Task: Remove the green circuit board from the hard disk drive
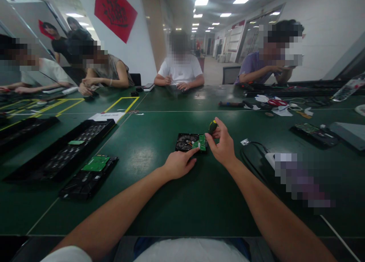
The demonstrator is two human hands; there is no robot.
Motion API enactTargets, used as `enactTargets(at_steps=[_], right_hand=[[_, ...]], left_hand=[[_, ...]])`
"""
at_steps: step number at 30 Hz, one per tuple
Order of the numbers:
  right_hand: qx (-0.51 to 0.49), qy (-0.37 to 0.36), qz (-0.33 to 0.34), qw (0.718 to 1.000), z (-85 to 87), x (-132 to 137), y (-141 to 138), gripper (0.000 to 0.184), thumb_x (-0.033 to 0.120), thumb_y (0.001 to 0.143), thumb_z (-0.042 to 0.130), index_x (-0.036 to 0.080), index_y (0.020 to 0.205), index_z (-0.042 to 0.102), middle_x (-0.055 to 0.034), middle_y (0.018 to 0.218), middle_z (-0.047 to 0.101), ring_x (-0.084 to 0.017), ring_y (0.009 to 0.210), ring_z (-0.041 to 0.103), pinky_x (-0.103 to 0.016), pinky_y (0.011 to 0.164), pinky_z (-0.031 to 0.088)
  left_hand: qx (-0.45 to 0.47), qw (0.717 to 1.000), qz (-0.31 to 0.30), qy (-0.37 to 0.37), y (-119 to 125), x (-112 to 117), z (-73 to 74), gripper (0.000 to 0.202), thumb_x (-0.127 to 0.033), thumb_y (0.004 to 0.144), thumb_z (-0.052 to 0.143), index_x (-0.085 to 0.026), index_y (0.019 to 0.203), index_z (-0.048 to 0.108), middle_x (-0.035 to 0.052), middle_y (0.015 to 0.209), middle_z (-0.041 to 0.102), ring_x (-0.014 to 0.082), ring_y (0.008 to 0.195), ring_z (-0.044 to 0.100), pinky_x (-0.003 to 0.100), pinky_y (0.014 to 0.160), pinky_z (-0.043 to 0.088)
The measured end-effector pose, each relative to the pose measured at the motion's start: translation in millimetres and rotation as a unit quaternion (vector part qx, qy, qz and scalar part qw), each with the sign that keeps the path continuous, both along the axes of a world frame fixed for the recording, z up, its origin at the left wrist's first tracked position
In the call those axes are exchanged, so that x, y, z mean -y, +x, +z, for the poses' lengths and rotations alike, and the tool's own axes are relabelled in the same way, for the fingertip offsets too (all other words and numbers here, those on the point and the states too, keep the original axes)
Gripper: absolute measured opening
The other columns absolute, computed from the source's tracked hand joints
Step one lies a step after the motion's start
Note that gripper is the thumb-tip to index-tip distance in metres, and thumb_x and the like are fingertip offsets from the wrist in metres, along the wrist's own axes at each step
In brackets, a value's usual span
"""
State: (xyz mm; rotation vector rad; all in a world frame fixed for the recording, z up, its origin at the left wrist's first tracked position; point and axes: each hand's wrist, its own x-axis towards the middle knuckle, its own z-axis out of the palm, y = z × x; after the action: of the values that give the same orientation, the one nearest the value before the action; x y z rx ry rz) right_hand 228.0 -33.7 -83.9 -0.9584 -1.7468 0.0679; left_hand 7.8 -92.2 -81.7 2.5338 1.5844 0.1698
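A hard drive lies on the green table in front of me, its green circuit board facing up on the right side. My left hand rests at the drive's near edge, index finger stretched onto the board and thumb apart; it grips nothing. In my right hand is a screwdriver with a dark and yellow handle, pinched between thumb and fingers. It stands roughly upright by the board's right end. The screwdriver's tip is hidden or too small to make out.
Left of me lie another hard drive and a long black tray. On the right are a cable, a blurred-out phone-like object, another drive and a grey box. Several people sit across the table; a bottle lies far right.
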Motion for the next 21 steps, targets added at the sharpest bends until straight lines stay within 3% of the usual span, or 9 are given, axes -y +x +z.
enactTargets(at_steps=[4,11,17,21], right_hand=[[-0.004,-0.009,0.007,1.0,0.2,0.0,0.4,0.07,0.035,0.103,0.058,0.032,0.166,0.028,-0.0117,0.141,0.066,-0.025,0.097,0.074,-0.047,0.087,0.067],[-0.004,0.0,-0.004,1.0,1.8,0.4,0.5,0.071,0.036,0.099,0.066,0.031,0.162,0.035,-0.0114,0.139,0.067,-0.023,0.092,0.074,-0.044,0.085,0.068],[-0.011,-0.009,0.01,1.0,-0.9,-0.3,0.3,0.073,0.032,0.101,0.061,0.029,0.165,0.027,-0.0138,0.143,0.064,-0.025,0.101,0.075,-0.046,0.09,0.067],[-0.007,-0.001,-0.003,1.0,-2.0,-1.2,0.0,0.074,0.035,0.099,0.066,0.031,0.164,0.031,-0.0135,0.143,0.063,-0.026,0.099,0.074,-0.047,0.088,0.068]], left_hand=[[-0.002,1.0,-0.002,-0.003,-0.1,-0.8,-0.6,0.057,-0.047,0.106,0.044,-0.034,0.162,0.041,0.0077,0.105,0.08,0.0283,0.092,0.078,0.037,0.082,0.058],[-0.001,1.0,-0.003,0.006,-0.5,-0.1,-1.8,0.056,-0.047,0.107,0.043,-0.034,0.161,0.042,0.0084,0.107,0.08,0.029,0.092,0.078,0.038,0.082,0.058],[-0.002,1.0,-0.005,0.01,-0.3,-0.9,-3.3,0.056,-0.048,0.107,0.042,-0.035,0.161,0.041,0.0074,0.103,0.08,0.0297,0.092,0.078,0.039,0.08,0.058],[-0.004,1.0,-0.004,0.009,-0.7,-1.9,-4.6,0.055,-0.048,0.106,0.043,-0.036,0.16,0.042,0.0069,0.104,0.08,0.0295,0.091,0.078,0.039,0.08,0.058]])
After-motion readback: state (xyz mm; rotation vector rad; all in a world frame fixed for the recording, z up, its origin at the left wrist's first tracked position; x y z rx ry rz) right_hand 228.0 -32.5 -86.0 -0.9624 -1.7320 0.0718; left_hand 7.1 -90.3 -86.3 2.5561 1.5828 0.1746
